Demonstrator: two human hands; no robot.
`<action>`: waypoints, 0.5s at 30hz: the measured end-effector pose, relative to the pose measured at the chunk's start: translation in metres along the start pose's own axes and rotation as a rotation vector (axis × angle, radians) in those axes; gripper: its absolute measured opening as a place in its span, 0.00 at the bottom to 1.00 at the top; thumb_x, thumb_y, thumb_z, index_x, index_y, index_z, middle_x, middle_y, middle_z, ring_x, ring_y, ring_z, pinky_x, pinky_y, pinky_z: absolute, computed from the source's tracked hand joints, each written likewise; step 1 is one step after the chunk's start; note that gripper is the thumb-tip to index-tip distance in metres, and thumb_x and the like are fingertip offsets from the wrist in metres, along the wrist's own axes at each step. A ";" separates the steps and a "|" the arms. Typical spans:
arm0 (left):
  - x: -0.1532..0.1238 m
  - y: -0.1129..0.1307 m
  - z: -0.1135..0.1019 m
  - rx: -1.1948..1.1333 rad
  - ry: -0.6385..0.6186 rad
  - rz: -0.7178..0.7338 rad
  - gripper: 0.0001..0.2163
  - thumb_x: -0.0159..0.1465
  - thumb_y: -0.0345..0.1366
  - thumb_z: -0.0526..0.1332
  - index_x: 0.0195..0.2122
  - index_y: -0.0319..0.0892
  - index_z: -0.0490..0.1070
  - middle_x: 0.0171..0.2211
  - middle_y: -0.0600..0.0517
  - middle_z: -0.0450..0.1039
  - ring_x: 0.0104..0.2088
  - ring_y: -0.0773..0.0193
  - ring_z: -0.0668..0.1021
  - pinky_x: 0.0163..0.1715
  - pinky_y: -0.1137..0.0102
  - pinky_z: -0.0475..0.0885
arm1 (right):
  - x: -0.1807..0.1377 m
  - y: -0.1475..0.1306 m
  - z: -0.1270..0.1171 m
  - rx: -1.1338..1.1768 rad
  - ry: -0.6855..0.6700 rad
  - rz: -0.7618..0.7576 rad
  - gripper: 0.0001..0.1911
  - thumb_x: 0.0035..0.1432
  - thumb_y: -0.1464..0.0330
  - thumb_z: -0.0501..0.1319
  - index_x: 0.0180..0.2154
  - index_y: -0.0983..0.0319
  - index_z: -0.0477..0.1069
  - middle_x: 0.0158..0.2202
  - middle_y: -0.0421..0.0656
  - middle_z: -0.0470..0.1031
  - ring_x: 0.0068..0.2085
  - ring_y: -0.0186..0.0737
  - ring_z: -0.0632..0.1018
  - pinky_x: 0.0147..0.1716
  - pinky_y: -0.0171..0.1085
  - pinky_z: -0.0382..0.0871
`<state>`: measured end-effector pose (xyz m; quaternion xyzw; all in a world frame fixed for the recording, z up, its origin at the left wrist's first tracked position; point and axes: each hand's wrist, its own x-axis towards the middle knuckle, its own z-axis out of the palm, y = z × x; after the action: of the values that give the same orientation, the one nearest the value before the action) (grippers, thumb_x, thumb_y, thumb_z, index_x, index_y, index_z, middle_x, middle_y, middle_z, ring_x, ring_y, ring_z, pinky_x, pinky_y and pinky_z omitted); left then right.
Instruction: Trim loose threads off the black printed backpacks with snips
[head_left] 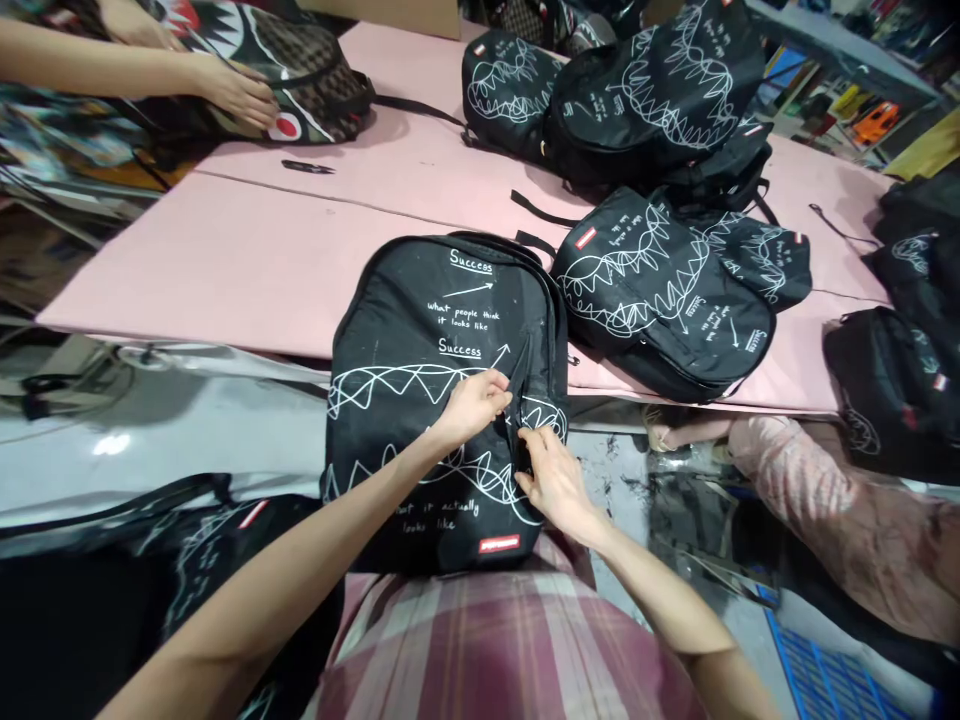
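A black backpack (420, 300) with white scribbled lines and lettering rests against my lap and the near table edge, its front panel facing up. A zipped pocket opening (519, 385) runs along the panel's right part. My left hand (476, 405) pinches the fabric edge of this opening with thumb and fingers. Just below and to the right, my right hand (555, 480) grips the opening's other edge, its fingertips partly tucked at the slit. A red label (499, 544) sits near the backpack's lower end.
The pink table (247, 240) carries more black backpacks (667, 290) at right and a stacked pile (652, 90) behind. Small thread snips (307, 167) lie at left. Another person's hand (240, 95) touches a patterned backpack (315, 70). More black bags (75, 590) are at lower left.
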<state>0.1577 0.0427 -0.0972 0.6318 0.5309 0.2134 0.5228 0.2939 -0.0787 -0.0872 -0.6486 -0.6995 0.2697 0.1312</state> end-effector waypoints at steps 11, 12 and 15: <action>-0.002 0.005 0.009 0.294 0.058 0.009 0.05 0.56 0.30 0.55 0.32 0.41 0.68 0.24 0.54 0.73 0.27 0.64 0.74 0.31 0.71 0.64 | 0.009 -0.013 0.030 -0.300 0.041 0.094 0.23 0.49 0.75 0.55 0.49 0.65 0.57 0.43 0.50 0.64 0.39 0.45 0.73 0.37 0.42 0.69; -0.001 0.005 0.010 0.309 0.059 0.012 0.05 0.56 0.29 0.55 0.32 0.41 0.68 0.25 0.53 0.73 0.28 0.64 0.75 0.31 0.71 0.64 | 0.008 -0.016 0.032 -0.352 0.047 0.101 0.25 0.49 0.76 0.55 0.51 0.67 0.57 0.43 0.51 0.64 0.38 0.46 0.74 0.36 0.42 0.70; 0.000 0.004 0.013 0.349 0.066 0.013 0.06 0.56 0.28 0.55 0.33 0.41 0.69 0.26 0.53 0.74 0.29 0.64 0.75 0.31 0.72 0.64 | 0.009 -0.022 0.044 -0.473 0.056 0.178 0.29 0.47 0.81 0.53 0.54 0.71 0.54 0.42 0.54 0.65 0.34 0.45 0.76 0.32 0.41 0.71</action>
<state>0.1706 0.0373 -0.0981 0.7092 0.5726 0.1419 0.3861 0.2510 -0.0792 -0.1126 -0.7274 -0.6795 0.0909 -0.0292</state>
